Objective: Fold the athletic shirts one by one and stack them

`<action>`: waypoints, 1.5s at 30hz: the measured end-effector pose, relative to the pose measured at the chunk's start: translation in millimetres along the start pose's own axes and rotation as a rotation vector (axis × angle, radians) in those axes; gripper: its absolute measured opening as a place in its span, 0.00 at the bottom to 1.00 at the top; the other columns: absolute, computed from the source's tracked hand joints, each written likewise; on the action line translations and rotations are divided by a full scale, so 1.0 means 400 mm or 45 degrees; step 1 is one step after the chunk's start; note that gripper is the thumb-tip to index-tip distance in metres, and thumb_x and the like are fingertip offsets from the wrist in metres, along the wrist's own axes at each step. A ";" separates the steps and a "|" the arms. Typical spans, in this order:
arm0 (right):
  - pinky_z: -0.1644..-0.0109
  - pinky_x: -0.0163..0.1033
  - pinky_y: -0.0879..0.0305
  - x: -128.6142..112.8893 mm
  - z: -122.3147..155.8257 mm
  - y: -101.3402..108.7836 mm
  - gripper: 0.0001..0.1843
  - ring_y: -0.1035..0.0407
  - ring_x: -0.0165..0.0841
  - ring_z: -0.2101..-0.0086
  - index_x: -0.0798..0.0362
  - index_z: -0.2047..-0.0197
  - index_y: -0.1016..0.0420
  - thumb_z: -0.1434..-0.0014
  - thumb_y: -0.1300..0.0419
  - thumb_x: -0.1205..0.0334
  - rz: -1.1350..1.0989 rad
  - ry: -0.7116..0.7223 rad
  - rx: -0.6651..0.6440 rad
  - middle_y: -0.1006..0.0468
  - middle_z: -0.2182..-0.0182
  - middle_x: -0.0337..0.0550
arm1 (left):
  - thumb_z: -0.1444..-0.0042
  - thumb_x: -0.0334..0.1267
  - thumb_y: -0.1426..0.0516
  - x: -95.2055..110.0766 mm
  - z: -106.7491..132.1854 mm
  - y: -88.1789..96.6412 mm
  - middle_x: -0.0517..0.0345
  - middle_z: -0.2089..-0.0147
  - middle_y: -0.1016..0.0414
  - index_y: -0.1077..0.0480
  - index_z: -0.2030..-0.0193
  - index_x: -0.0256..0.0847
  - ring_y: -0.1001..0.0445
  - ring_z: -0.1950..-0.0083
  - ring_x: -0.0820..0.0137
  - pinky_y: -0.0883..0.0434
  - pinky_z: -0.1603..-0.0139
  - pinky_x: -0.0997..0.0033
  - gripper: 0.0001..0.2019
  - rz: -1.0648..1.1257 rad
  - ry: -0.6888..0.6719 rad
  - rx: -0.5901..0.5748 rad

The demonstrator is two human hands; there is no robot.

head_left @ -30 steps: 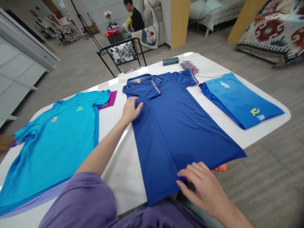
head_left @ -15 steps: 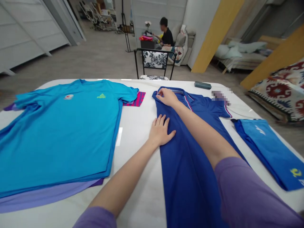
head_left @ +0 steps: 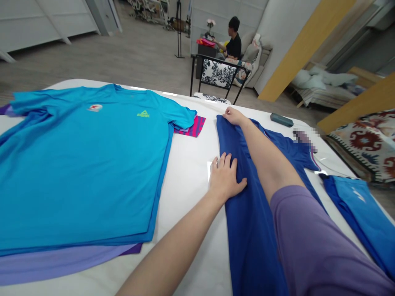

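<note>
A dark blue polo shirt (head_left: 247,238) lies lengthwise on the white table, its left side folded inward along a long edge. My left hand (head_left: 226,179) rests flat on that edge with fingers spread, partly on the shirt and partly on the tabletop. Farther up, my right hand (head_left: 233,116) pinches the fabric at the shirt's top left corner. My right forearm hides much of the collar. Out to the right, a short sleeve with pale and red trim spreads over the table.
Bright blue T-shirts (head_left: 92,172) lie spread on the left, over lilac and pink garments. A folded blue garment (head_left: 361,209) is at right. A dark case (head_left: 281,119) sits near the far edge, beyond which stand a chair (head_left: 217,74) and a seated person (head_left: 234,41).
The view has tilted and shifted. My right hand has moved toward the shirt's top corner, and the trim beside it no longer shows. My left hand remains spread on the edge.
</note>
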State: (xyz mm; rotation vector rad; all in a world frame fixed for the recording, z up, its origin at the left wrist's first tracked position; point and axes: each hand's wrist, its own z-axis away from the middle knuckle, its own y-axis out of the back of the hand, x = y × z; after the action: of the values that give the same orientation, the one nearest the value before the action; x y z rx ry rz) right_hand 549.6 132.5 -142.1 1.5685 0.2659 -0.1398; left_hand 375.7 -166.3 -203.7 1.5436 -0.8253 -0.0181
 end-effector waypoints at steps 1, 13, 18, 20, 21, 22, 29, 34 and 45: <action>0.36 0.49 0.31 0.001 0.000 -0.008 0.19 0.26 0.43 0.48 0.60 0.36 0.24 0.21 0.40 0.57 0.021 -0.003 0.014 0.15 0.41 0.59 | 0.30 0.68 0.43 -0.001 0.000 -0.002 0.39 0.12 0.43 0.35 0.15 0.41 0.52 0.09 0.41 0.47 0.09 0.29 0.46 0.004 0.011 0.017; 0.28 0.67 0.36 0.156 0.227 0.055 0.28 0.30 0.59 0.33 0.54 0.30 0.27 0.21 0.43 0.42 0.220 -0.201 0.336 0.22 0.33 0.68 | 0.33 0.69 0.40 -0.004 -0.005 -0.017 0.41 0.12 0.41 0.38 0.13 0.48 0.51 0.09 0.37 0.50 0.11 0.23 0.48 0.060 0.009 0.076; 0.35 0.55 0.27 0.329 0.393 0.079 0.32 0.22 0.53 0.42 0.57 0.39 0.21 0.33 0.29 0.40 0.040 -0.651 0.088 0.17 0.38 0.66 | 0.33 0.70 0.40 0.002 -0.002 -0.017 0.39 0.12 0.41 0.35 0.15 0.46 0.50 0.10 0.36 0.48 0.12 0.24 0.47 0.030 0.005 0.073; 0.37 0.50 0.27 0.355 0.419 0.079 0.21 0.20 0.48 0.46 0.55 0.44 0.19 0.30 0.32 0.48 -0.073 -0.644 0.130 0.14 0.43 0.61 | 0.33 0.70 0.40 0.003 -0.001 -0.018 0.39 0.13 0.40 0.35 0.15 0.48 0.49 0.10 0.36 0.48 0.12 0.25 0.46 0.020 0.000 0.076; 0.38 0.49 0.27 0.360 0.424 0.081 0.16 0.20 0.46 0.47 0.55 0.45 0.18 0.28 0.34 0.52 -0.102 -0.646 0.183 0.13 0.44 0.59 | 0.32 0.70 0.41 0.003 0.000 -0.018 0.39 0.13 0.40 0.36 0.15 0.48 0.48 0.10 0.36 0.48 0.12 0.25 0.46 0.015 -0.004 0.078; 0.38 0.48 0.27 0.361 0.426 0.084 0.13 0.21 0.46 0.47 0.54 0.46 0.19 0.27 0.37 0.55 -0.113 -0.659 0.241 0.12 0.45 0.59 | 0.32 0.70 0.41 0.003 0.000 -0.019 0.40 0.13 0.39 0.36 0.15 0.49 0.48 0.10 0.36 0.48 0.12 0.25 0.46 0.008 -0.008 0.080; 0.29 0.58 0.30 0.236 0.539 0.113 0.26 0.27 0.55 0.35 0.57 0.31 0.27 0.23 0.40 0.50 0.009 -0.519 0.482 0.23 0.32 0.68 | 0.31 0.69 0.41 0.011 -0.003 -0.013 0.40 0.13 0.39 0.35 0.15 0.48 0.48 0.10 0.37 0.46 0.13 0.26 0.44 -0.038 -0.002 0.080; 0.20 0.64 0.35 0.012 1.033 0.088 0.34 0.34 0.52 0.24 0.48 0.19 0.34 0.19 0.44 0.41 -0.089 0.180 0.263 0.29 0.22 0.58 | 0.25 0.65 0.51 0.022 -0.002 -0.003 0.42 0.10 0.47 0.39 0.13 0.43 0.54 0.08 0.43 0.48 0.12 0.30 0.42 -0.150 0.030 -0.017; 0.14 0.60 0.41 -0.211 1.755 -0.028 0.52 0.34 0.49 0.22 0.39 0.11 0.46 0.27 0.34 0.31 -0.274 0.260 0.066 0.33 0.18 0.47 | 0.27 0.75 0.56 0.020 -0.012 -0.020 0.38 0.07 0.59 0.47 0.10 0.39 0.61 0.07 0.40 0.52 0.13 0.28 0.52 -0.354 -0.002 -0.219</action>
State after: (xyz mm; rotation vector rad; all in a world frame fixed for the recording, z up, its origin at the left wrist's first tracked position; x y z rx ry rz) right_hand 520.1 -573.9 -144.3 1.6044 0.5959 -0.1547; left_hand 387.8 -166.7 -206.1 1.4833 -0.5890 -0.2864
